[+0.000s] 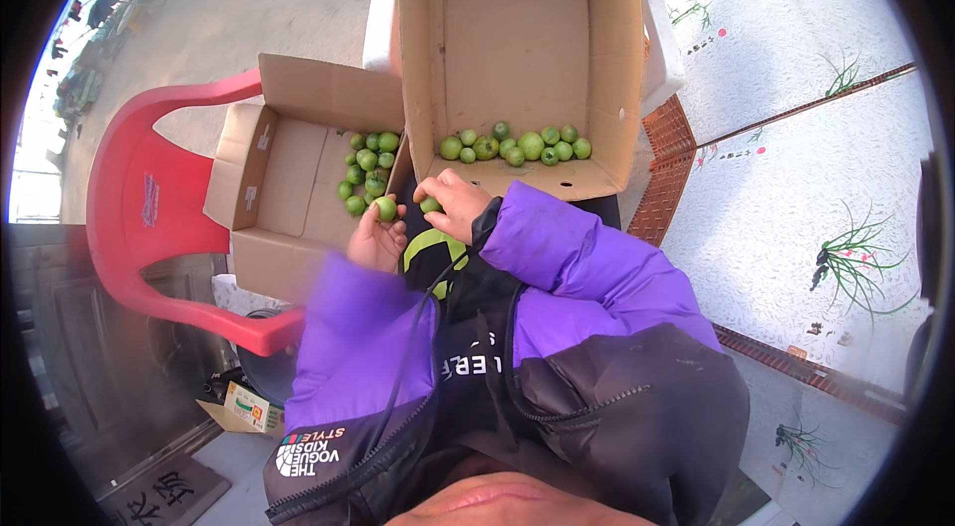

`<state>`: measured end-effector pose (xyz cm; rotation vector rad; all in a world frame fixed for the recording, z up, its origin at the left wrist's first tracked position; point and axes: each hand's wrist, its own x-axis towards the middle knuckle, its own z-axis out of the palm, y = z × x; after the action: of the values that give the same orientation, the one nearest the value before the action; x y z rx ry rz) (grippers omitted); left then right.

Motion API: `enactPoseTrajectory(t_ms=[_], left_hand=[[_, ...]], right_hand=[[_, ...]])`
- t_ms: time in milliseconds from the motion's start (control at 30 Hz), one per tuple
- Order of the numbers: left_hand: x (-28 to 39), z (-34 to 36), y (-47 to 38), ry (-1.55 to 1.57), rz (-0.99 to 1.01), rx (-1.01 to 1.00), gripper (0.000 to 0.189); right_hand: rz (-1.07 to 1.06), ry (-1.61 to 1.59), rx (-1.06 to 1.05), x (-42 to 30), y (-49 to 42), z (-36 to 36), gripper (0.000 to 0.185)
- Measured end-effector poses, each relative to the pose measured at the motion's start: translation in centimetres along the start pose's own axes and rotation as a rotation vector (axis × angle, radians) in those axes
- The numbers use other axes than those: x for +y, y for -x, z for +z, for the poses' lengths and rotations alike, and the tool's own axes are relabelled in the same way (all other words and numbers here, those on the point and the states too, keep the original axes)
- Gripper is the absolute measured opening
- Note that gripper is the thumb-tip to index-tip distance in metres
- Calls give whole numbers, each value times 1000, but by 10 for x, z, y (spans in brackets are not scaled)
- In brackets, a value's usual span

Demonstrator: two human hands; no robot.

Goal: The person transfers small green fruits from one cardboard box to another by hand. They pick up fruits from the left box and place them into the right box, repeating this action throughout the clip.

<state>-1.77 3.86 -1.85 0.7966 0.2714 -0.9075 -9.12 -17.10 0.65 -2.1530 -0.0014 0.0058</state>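
Note:
My left hand (377, 238) holds a green tomato (384, 209) at the near right corner of the smaller cardboard box (280, 257). In that box, several green tomatoes (367, 159) lie gathered along the right side. My right hand (456, 203) is closed on another green tomato (430, 205), a little to the right of my left hand and just below the near edge of the large cardboard box (515, 179). A row of several green tomatoes (530, 145) lies along the near side inside the large box.
The small box rests on a red plastic chair (171, 190) at the left. Behind the large box shows a white foam box (382, 11). A white patterned wall or panel (806, 205) with brown trim stands at the right. An opened printed carton (246, 406) lies at the lower left.

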Motion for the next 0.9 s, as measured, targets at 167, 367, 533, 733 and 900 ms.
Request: enactPoseTrajectory(t_ms=[167,367,533,733,900], left_hand=[[12,-5,-2,114,146,316,41],[-13,10,4,-86,-165,-170,45],[8,-8,-1,188,90,87,38],[12,-21,-8,122,128,418,40],[1,-13,-11,-100,43,324,36]], right_hand=[[-26,-25,59,-4,0,-3,31],[-169,-140,-95,-16,-2,-8,41],[-145,-56,80,15,-8,-42,40],[518,625,-36,131,-35,-112,51],[738,813,-339,189,-40,-125,52]])
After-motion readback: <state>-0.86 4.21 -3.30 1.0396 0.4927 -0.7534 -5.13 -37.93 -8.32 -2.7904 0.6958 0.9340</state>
